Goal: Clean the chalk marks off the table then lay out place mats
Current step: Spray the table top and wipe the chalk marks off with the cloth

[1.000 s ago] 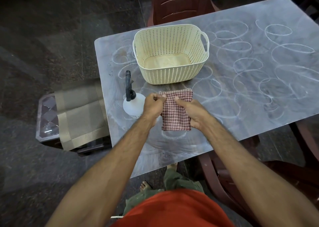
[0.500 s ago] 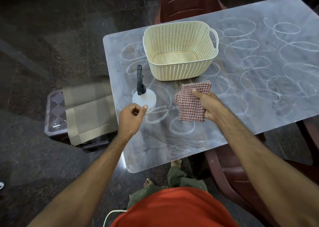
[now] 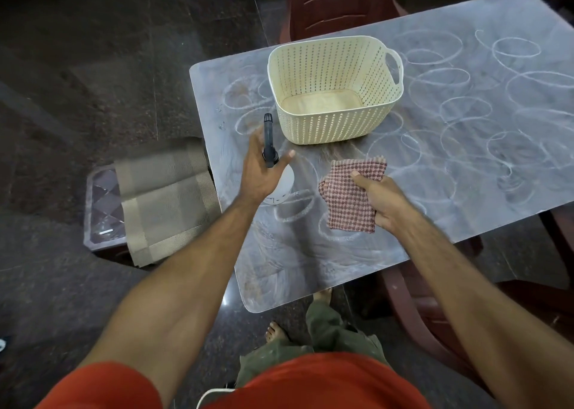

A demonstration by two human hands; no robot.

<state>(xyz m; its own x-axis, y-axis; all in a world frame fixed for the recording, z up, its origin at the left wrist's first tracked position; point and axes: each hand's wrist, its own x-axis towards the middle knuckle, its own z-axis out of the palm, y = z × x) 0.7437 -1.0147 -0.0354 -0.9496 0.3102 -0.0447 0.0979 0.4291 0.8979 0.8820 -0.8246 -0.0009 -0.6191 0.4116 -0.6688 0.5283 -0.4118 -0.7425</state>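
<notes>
Fingers of the left hand (image 3: 264,172) spread open around the spray bottle (image 3: 275,172); right hand (image 3: 380,203) pinches the cloth (image 3: 348,197).

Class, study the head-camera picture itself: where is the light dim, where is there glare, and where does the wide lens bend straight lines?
Head view: dim room, with the floor nearly black top left; soft glare on the table near its front edge; table edges bow from the wide lens; chalk rings stay sharp, while the cloth in the right hand and the left hand at the sprayer show little blur.
</notes>
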